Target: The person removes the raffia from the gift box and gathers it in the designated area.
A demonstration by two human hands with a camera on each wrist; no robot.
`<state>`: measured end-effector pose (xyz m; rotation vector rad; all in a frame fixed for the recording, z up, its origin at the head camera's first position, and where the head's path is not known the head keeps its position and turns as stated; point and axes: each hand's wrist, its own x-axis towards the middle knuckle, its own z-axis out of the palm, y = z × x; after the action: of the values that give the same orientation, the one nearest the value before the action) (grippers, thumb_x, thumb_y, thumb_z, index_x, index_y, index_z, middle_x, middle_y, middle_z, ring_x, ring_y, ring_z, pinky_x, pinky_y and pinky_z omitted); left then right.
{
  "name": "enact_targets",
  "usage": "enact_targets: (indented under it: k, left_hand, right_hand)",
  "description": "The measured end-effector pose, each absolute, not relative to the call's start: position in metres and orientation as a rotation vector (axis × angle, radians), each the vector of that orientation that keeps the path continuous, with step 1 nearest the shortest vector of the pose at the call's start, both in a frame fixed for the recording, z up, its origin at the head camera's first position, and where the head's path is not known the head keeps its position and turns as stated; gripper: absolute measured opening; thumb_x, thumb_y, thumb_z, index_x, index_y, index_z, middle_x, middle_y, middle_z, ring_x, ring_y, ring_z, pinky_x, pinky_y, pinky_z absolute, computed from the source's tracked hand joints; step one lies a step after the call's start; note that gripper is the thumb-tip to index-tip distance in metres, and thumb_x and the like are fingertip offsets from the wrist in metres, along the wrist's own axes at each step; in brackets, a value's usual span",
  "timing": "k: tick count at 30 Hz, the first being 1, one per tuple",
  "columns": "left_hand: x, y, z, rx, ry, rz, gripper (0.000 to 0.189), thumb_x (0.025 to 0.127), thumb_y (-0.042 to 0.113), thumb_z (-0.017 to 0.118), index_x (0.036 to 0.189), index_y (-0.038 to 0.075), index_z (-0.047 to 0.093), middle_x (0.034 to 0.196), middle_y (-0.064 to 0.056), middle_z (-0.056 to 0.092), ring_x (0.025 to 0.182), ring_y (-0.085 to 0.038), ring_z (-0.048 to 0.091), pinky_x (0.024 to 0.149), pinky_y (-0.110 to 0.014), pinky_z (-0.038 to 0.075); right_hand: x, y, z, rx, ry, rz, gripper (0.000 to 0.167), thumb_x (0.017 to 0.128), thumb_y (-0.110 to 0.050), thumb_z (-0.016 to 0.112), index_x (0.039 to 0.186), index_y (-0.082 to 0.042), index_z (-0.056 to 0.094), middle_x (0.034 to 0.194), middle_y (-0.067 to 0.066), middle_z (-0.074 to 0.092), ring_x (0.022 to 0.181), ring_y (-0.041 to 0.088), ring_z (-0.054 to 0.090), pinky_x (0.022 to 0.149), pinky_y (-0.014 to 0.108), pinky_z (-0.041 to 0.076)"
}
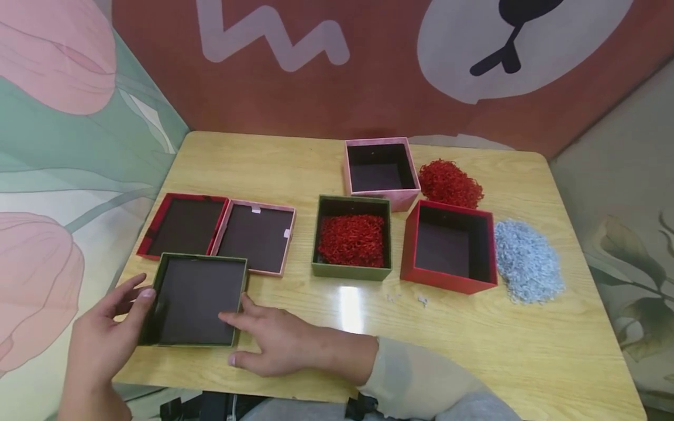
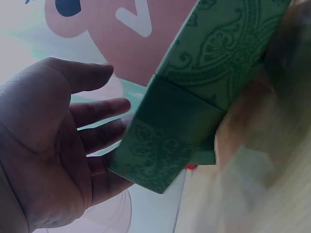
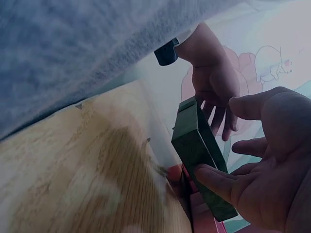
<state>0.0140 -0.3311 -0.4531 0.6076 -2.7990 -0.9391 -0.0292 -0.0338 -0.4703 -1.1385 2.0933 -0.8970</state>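
A shallow dark green box lid (image 1: 197, 301) lies hollow side up at the table's front left. My left hand (image 1: 102, 333) is at its left side, thumb near the upper left corner. In the left wrist view, that hand's fingers (image 2: 99, 114) are extended and partly hidden behind the patterned lid (image 2: 209, 58). From the right, my right hand (image 1: 279, 339) touches the lid's right edge with outstretched fingers, the thumb apart. The right wrist view shows a finger of the right hand (image 3: 277, 170) against the lid's side (image 3: 187, 138).
Behind the green lid lie a red lid (image 1: 184, 228) and a pink lid (image 1: 255, 240). A green box (image 1: 351, 272) holds red shredded paper (image 1: 353, 240). Around it stand a pink box (image 1: 382, 193) and red box (image 1: 447, 280), with loose red shreds (image 1: 451, 182) and pale blue shreds (image 1: 528, 261) alongside.
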Motion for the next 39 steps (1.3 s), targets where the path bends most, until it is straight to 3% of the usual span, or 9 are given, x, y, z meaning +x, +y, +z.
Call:
enact_targets:
  k: [4,6,9,11,13,21,28,34,39]
  left_hand:
    - [0.018,-0.339,-0.458,0.588,-2.896,-0.897,0.049,0.102,0.04,0.066,0.14,0.01,0.067,0.115,-0.026,0.073,0.08,0.024,0.041,0.058,-0.016,0.043]
    - [0.018,-0.342,-0.46,0.594,-2.936,-0.887,0.05,0.102,0.042,0.065,0.139,0.009,0.067,0.116,-0.028,0.072,0.082,0.016,0.049,0.056,-0.019,0.044]
    - [0.017,-0.346,-0.462,0.609,-2.982,-0.874,0.054,0.103,0.045,0.062,0.139,0.005,0.066,0.12,-0.032,0.068,0.088,-0.015,0.068,0.057,-0.025,0.047]
    - [0.017,-0.349,-0.462,0.632,-3.013,-0.849,0.057,0.103,0.046,0.06,0.139,0.002,0.065,0.122,-0.035,0.066,0.096,-0.038,0.068,0.059,-0.031,0.048]
    - [0.015,-0.351,-0.461,0.663,-3.043,-0.835,0.061,0.104,0.049,0.057,0.14,-0.001,0.063,0.124,-0.037,0.064,0.104,-0.049,0.063,0.061,-0.037,0.049]
    - [0.01,-0.356,-0.464,0.678,-3.129,-0.829,0.068,0.105,0.053,0.051,0.142,-0.003,0.06,0.128,-0.037,0.062,0.109,-0.053,0.061,0.072,-0.056,0.052]
    - [0.004,-0.358,-0.468,0.722,-3.176,-0.834,0.073,0.105,0.057,0.048,0.144,-0.004,0.057,0.133,-0.038,0.058,0.111,-0.053,0.061,0.078,-0.062,0.052]
    - [0.002,-0.358,-0.469,0.766,-3.199,-0.847,0.075,0.105,0.058,0.047,0.146,-0.003,0.055,0.135,-0.039,0.056,0.112,-0.054,0.06,0.078,-0.061,0.052]
    - [0.0,-0.358,-0.47,0.811,-3.215,-0.88,0.079,0.104,0.061,0.045,0.152,-0.002,0.048,0.139,-0.037,0.054,0.117,-0.054,0.059,0.079,-0.06,0.054]
  right_hand:
    - [-0.026,-0.037,-0.47,-1.171,2.084,-0.864,0.068,0.106,-0.049,0.052,0.166,-0.027,0.028,0.168,0.026,0.017,0.118,0.013,0.065,0.108,0.022,0.045]
    - [-0.024,-0.038,-0.47,-1.192,2.089,-0.837,0.068,0.106,-0.049,0.052,0.166,-0.027,0.027,0.167,0.027,0.017,0.121,0.014,0.064,0.109,0.022,0.044]
    - [-0.022,-0.04,-0.47,-1.216,2.082,-0.806,0.069,0.106,-0.05,0.052,0.166,-0.028,0.027,0.167,0.027,0.017,0.124,0.015,0.061,0.108,0.021,0.044]
    - [-0.021,-0.042,-0.47,-1.234,2.065,-0.799,0.069,0.106,-0.049,0.053,0.166,-0.027,0.027,0.167,0.027,0.018,0.125,0.014,0.06,0.106,0.019,0.045]
    - [-0.02,-0.044,-0.47,-1.248,2.048,-0.787,0.069,0.106,-0.049,0.053,0.166,-0.027,0.026,0.167,0.026,0.018,0.126,0.013,0.06,0.105,0.018,0.045]
    - [-0.019,-0.05,-0.474,-1.29,2.048,-0.719,0.07,0.106,-0.049,0.053,0.166,-0.024,0.027,0.166,0.026,0.023,0.125,0.013,0.06,0.105,0.018,0.046]
    - [-0.025,-0.054,-0.478,-1.233,2.046,-0.715,0.072,0.104,-0.049,0.056,0.166,-0.025,0.028,0.167,0.024,0.024,0.073,0.0,0.067,0.1,0.017,0.048]
    - [-0.029,-0.054,-0.479,-1.21,2.053,-0.716,0.072,0.104,-0.05,0.055,0.166,-0.024,0.028,0.168,0.021,0.023,0.129,0.014,0.058,0.112,0.022,0.041]
    - [-0.032,-0.05,-0.48,-1.184,2.067,-0.71,0.073,0.104,-0.05,0.055,0.166,-0.025,0.027,0.17,0.013,0.022,0.142,0.014,0.045,0.115,0.022,0.037]
